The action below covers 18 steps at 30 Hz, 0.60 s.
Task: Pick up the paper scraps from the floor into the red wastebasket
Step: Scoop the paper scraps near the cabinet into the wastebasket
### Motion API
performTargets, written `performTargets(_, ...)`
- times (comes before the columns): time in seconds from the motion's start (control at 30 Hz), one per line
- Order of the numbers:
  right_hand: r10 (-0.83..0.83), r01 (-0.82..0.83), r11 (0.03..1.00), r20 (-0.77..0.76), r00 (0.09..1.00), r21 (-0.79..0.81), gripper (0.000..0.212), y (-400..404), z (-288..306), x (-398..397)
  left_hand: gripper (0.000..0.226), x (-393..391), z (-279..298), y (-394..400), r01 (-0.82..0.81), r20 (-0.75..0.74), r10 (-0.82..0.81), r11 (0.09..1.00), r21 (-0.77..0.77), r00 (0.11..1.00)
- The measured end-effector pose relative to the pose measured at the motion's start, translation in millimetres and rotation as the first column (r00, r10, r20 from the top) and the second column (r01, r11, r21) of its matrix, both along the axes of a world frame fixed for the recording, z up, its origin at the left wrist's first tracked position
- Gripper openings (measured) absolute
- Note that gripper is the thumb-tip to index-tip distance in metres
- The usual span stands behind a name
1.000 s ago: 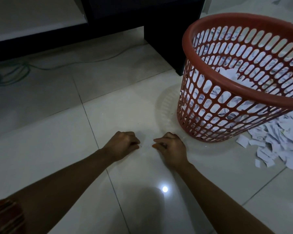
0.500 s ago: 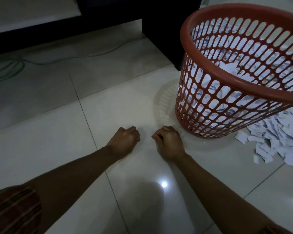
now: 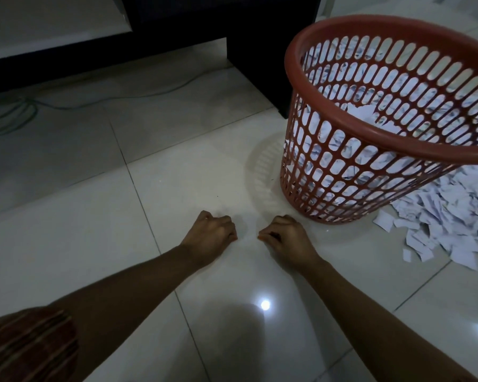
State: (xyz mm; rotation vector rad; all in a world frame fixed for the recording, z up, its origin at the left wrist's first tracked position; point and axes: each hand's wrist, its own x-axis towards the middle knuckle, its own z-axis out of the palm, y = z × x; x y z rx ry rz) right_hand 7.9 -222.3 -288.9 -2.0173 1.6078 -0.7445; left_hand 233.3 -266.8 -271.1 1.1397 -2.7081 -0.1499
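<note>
Two bare hands rest knuckles-down on the pale tiled floor (image 3: 66,244), close together but not touching. The left hand (image 3: 210,232) is curled into a loose fist with its fingers tucked under; nothing shows inside it. The right hand (image 3: 286,238) is curled the same way, its thumb and fingertips drawn together toward the left hand; whether it pinches anything small cannot be told in the dim light. Both forearms reach in from the bottom of the view, and a striped reddish sleeve (image 3: 28,346) covers the left upper arm at the lower left corner.

Just beyond and to the right of the right hand stands the red wastebasket (image 3: 342,172), a round plastic one with slotted lattice walls and a thick rim, standing on the floor. White paper shows through the slots from the base up to roughly half its height. A heap of paper scraps (image 3: 453,216) lies on the floor to the right of the basket, touching its base and spreading toward the right edge of the view, with a few loose pieces at the near fringe.

Behind the basket stands dark furniture (image 3: 260,51), its black panel reaching the floor. A thin green cable (image 3: 17,117) lies coiled on the tiles at the far left and trails off toward the furniture. A small bright light reflection (image 3: 265,305) glints on the tile between the forearms.
</note>
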Motion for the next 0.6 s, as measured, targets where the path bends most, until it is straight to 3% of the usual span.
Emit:
performTargets(0.2, -0.147, 0.119, 0.983, -0.215, 0.965, -0.139, 0.008, 8, 5, 24, 0.015, 0, 2, -13, 0.024, 0.198, 0.004, 0.990, -0.142, 0.980)
performTargets(0.3, -0.184, 0.163, 0.983, -0.377, 0.908, -0.088, 0.003, -2, 10, 36, 0.013, -6, 2, -23, 0.013, 0.348, 0.059, 0.980, -0.201, 0.936)
performTargets(0.4, -0.184, 0.238, 0.970, -0.476, 0.860, 0.053, 0.020, -17, 21, 42, 0.017, -9, 12, -27, -0.086, 0.505, 0.168, 0.980, -0.181, 0.846)
performTargets(0.5, -0.194, 0.256, 0.957, -0.354, 0.915, 0.137, 0.022, -27, 37, 40, 0.024, -6, 17, -37, -0.132, 0.520, 0.162, 0.987, -0.095, 0.838)
performTargets(0.6, -0.185, 0.201, 0.978, -0.202, 0.962, 0.061, 0.020, -26, 56, 43, 0.020, -5, 25, -42, -0.188, 0.332, 0.170, 0.982, 0.024, 0.928)
